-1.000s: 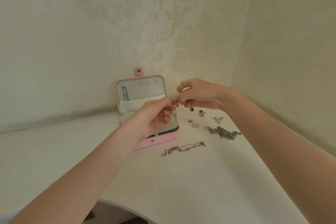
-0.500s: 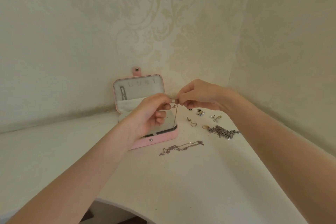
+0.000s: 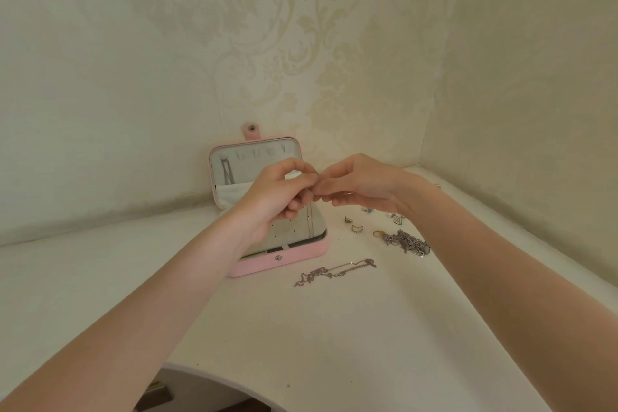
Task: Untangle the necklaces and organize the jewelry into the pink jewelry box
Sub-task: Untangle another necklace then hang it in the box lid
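Soft, even, warm-yellowish light fills the scene, moderately bright, with no glare. Shadows are faint: a pale one lies under the silver chain (image 3: 335, 271) on the white tabletop (image 3: 334, 338), and both forearms are dimmer on their undersides. The wide-angle lens bends the tabletop's far edge and the wall corner. Small jewelry looks soft; the bottom corners are slightly blurred.

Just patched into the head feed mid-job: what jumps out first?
Both hands meet above the open pink jewelry box at the wall: the left hand and right hand pinch a thin chain that hangs down over the box. To the box's right, a thin necklace and a bunched silver chain lie on the white table.
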The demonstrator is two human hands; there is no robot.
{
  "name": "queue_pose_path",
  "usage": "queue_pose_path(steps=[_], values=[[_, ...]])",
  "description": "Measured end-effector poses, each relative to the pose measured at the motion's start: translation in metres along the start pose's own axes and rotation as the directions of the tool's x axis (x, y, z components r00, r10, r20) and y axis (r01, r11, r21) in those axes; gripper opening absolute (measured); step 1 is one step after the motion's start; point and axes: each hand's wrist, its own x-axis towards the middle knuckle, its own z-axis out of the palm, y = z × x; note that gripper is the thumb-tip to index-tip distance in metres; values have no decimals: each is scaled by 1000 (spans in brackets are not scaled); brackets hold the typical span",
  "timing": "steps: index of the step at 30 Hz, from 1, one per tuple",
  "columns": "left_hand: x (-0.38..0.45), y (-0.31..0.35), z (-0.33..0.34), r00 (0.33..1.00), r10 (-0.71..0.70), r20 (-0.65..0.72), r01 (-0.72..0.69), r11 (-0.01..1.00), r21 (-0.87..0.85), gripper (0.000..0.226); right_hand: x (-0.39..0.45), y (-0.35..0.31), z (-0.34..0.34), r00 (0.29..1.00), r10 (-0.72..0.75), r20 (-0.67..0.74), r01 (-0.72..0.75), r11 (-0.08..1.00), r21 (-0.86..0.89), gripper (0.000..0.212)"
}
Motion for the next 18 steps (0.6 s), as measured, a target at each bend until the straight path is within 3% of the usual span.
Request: queue_pose_path(steps=[4,18], values=[[-1,4,-2,1000,-4,4,4,1000,12,4,-1,-5,2,1000,-16,-25,16,1000,-15,3],[-12,14,-3,998,28,-64,-18,989,145,6,-13,-26,3,997,44,-59,-54,984,-168,15]])
